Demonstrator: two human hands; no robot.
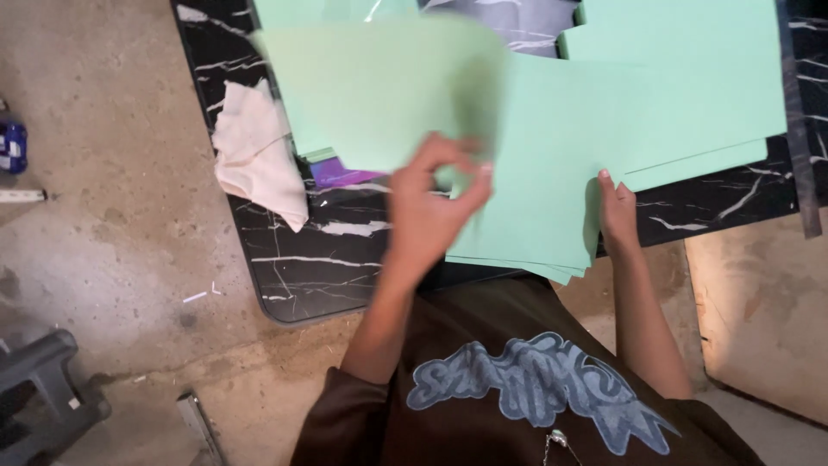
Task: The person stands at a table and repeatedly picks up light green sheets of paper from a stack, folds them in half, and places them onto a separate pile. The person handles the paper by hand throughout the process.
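The person is standing over a black counter [328, 259] with white veins. The left hand [431, 203] is holding up one mint green sheet [379, 86], and its fingers [479, 185] are pinching the lower edge of this sheet between thumb and forefinger. The sheet is blurred and is hanging tilted above the counter. The right hand [617, 211] is pressing on the side of a stack of green sheets [552, 173], which is lying on the counter and is reaching over its near edge. Its fingers are lying together along the edge of the stack; the thumb is hidden under the paper. More green sheets [690, 78] are lying behind, at the far right. A crumpled white cloth [254, 155] is lying on the left part of the counter, just beside the lifted sheet. A small purple thing [341, 175] is showing under the sheets. The floor [103, 216] is grey concrete.
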